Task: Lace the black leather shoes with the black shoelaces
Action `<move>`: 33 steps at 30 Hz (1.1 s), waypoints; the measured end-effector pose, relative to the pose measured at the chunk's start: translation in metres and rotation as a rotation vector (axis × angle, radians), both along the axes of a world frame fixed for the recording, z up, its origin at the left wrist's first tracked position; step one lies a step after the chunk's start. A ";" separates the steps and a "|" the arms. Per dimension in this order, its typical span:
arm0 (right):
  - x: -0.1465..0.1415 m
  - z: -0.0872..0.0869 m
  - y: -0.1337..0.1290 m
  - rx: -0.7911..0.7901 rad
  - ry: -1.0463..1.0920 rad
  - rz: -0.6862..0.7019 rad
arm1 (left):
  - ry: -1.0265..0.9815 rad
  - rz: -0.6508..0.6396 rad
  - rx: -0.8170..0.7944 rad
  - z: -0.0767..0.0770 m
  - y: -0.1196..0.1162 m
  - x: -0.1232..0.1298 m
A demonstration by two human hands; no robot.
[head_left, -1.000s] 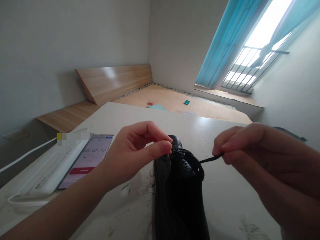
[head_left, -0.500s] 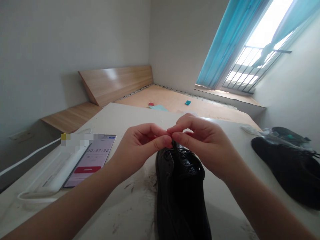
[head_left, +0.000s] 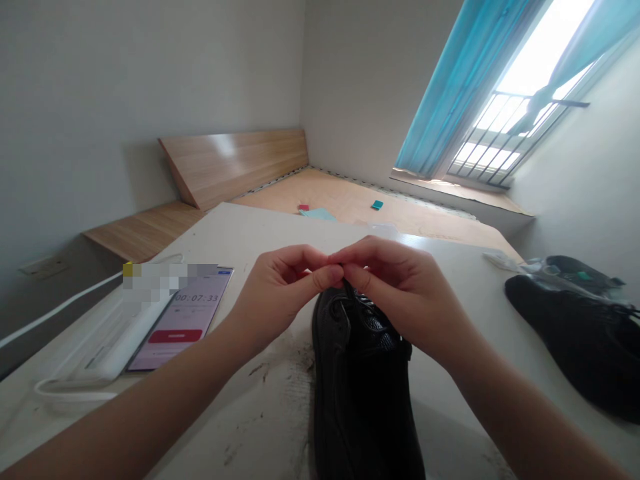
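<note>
A black lace-up shoe (head_left: 367, 407) lies on the white tabletop, its heel toward me and its toe hidden behind my hands. Just above its laced front, my left hand (head_left: 295, 277) and my right hand (head_left: 395, 280) meet with thumbs and forefingers touching. Both pinch the black shoelace (head_left: 347, 289), which runs up from the shoe into the fingertips. The lace's end is covered by the fingers.
A phone (head_left: 180, 327) with a running timer lies left beside a white power strip (head_left: 120, 333) and its cord. At right sits a second black shoe (head_left: 570, 347), with clear plastic behind it. Beyond the white table (head_left: 240, 227) is a bed surface (head_left: 425, 220).
My fingertips have drawn closer together on the shoelace, with the right hand shifting slightly left. The shoe stays in place, and the view has tilted a little.
</note>
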State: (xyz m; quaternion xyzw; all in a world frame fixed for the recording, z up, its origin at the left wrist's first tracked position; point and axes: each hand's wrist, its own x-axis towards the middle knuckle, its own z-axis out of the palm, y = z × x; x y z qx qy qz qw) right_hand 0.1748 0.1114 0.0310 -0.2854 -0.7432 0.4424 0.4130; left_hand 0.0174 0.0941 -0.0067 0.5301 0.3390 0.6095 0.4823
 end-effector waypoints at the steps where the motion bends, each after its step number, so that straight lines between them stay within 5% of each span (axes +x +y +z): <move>1: 0.000 -0.001 0.001 -0.048 0.018 0.012 | 0.008 0.013 -0.002 0.000 -0.001 0.000; 7: 0.002 -0.002 0.004 -0.279 0.065 0.095 | 0.158 0.103 0.075 0.001 -0.004 -0.001; 23: 0.007 0.002 0.007 -0.315 0.013 0.143 | 0.223 0.086 0.126 0.005 -0.006 -0.002; 26: 0.012 0.007 0.006 -0.217 -0.166 0.133 | 0.210 0.123 0.163 0.006 -0.007 -0.003; 30: 0.020 0.016 0.000 -0.211 -0.512 0.303 | 0.124 0.235 0.191 0.005 -0.007 -0.005; 33: 0.022 0.017 -0.005 -0.242 -0.480 0.320 | 0.104 0.236 0.205 0.002 -0.007 -0.004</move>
